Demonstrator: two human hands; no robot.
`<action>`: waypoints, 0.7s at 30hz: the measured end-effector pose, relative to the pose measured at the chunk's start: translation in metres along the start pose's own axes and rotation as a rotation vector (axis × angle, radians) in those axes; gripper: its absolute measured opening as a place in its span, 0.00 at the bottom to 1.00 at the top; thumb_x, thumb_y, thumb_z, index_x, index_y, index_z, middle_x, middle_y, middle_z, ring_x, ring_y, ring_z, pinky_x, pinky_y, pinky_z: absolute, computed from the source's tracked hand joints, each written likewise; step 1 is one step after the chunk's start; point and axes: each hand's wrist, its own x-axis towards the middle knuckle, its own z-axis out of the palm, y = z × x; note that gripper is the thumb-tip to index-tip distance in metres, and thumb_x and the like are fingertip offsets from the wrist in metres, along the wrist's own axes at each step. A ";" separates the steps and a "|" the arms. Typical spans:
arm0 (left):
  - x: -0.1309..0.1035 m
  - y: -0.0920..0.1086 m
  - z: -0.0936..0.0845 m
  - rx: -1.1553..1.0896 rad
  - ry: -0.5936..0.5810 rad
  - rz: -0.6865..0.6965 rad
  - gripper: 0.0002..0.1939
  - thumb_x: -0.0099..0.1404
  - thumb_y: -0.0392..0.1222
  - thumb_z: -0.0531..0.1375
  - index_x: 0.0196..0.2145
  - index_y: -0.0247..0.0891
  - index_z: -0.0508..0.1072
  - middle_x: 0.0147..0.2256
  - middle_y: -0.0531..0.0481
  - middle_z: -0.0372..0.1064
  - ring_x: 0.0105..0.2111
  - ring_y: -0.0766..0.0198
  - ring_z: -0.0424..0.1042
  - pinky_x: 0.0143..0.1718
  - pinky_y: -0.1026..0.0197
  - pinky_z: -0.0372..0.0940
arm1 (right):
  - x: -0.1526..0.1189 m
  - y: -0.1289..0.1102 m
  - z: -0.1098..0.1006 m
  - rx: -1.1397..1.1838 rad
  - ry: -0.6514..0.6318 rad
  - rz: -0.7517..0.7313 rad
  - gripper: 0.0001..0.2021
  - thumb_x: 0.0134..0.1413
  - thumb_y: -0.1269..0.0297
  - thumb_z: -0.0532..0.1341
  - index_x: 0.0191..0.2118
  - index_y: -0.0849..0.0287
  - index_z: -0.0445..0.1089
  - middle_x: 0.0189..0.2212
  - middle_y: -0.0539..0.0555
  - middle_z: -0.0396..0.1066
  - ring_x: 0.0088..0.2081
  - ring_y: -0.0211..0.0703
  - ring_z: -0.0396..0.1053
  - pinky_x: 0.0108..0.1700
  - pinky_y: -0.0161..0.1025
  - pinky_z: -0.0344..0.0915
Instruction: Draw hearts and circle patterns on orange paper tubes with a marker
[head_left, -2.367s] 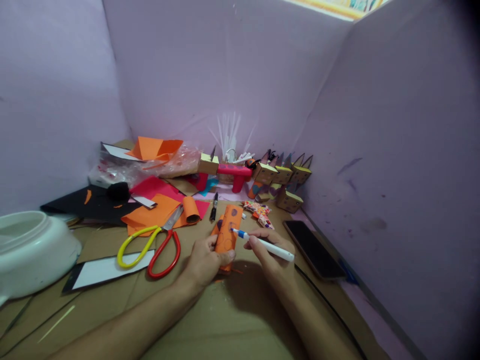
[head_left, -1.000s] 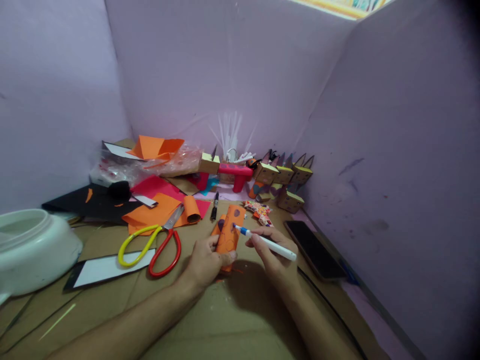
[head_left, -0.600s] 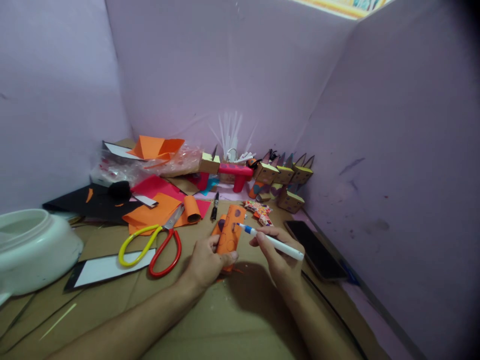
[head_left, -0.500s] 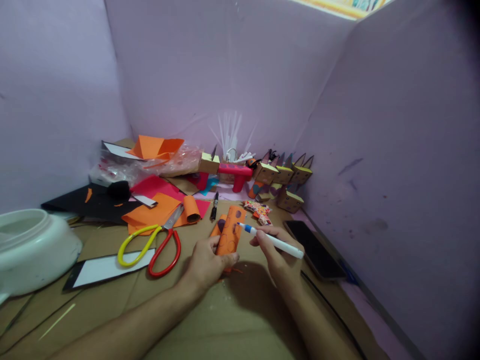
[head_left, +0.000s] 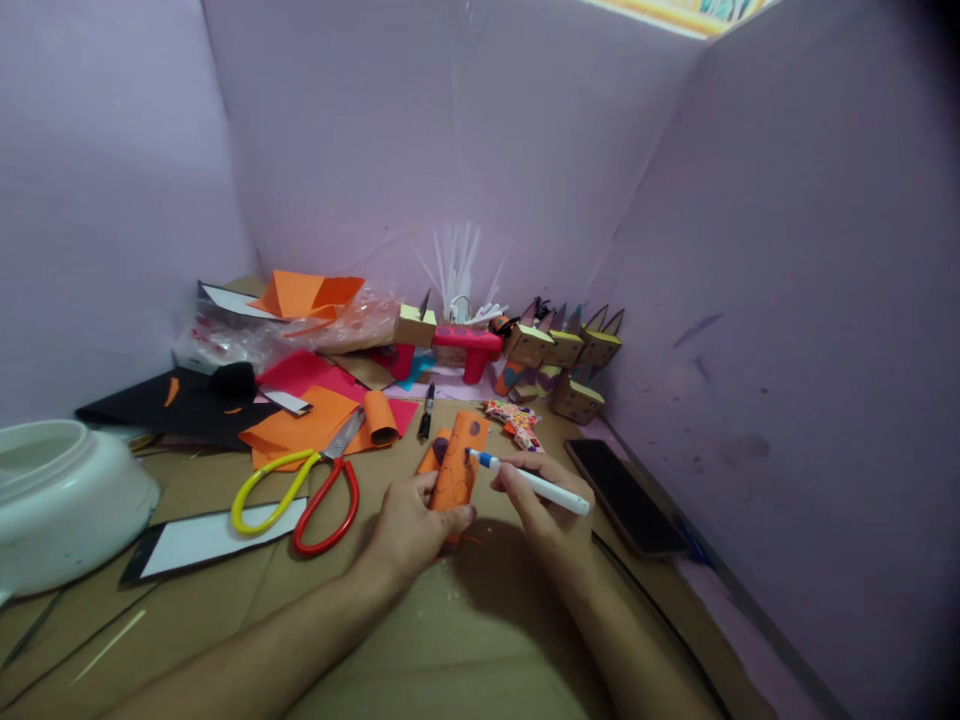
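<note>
Left hand: grasping the spotted tube by its lower end.
Right hand: pinching the marker, right of the tube.
Desk: brown room between the forearms; right edge near the wall.
Scissors: left of the left hand.
Phone: right of the right hand.
Marker: tip at the tube.

Interior is lit dimly, with cool tint. Brightest area is seen at yellow-edged opening at upper right, above smooth lilac walls. Soft shadow is cast on flat brown cardboard sheet beside bare right hand. Small glints are caught on clear crumpled plastic. Right edge is blackened, corners stretched.
</note>
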 end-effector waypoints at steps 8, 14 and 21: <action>0.001 -0.001 0.000 -0.001 -0.022 0.001 0.20 0.43 0.39 0.64 0.37 0.30 0.73 0.30 0.44 0.74 0.29 0.56 0.72 0.29 0.61 0.65 | -0.001 -0.002 -0.002 0.009 -0.038 -0.021 0.07 0.48 0.62 0.60 0.27 0.60 0.72 0.19 0.52 0.73 0.21 0.40 0.70 0.23 0.33 0.63; 0.000 0.001 0.001 -0.005 -0.023 0.010 0.20 0.42 0.38 0.63 0.36 0.29 0.74 0.29 0.44 0.74 0.29 0.56 0.71 0.29 0.61 0.64 | 0.000 -0.001 -0.001 0.025 -0.008 -0.008 0.07 0.48 0.62 0.60 0.28 0.60 0.73 0.20 0.52 0.74 0.22 0.41 0.71 0.25 0.34 0.64; 0.001 -0.002 0.000 -0.050 -0.011 0.020 0.17 0.42 0.37 0.64 0.34 0.30 0.75 0.27 0.44 0.73 0.26 0.57 0.70 0.27 0.62 0.63 | 0.000 -0.001 -0.002 0.013 -0.014 -0.018 0.07 0.48 0.62 0.61 0.27 0.60 0.72 0.19 0.52 0.73 0.20 0.40 0.69 0.23 0.34 0.63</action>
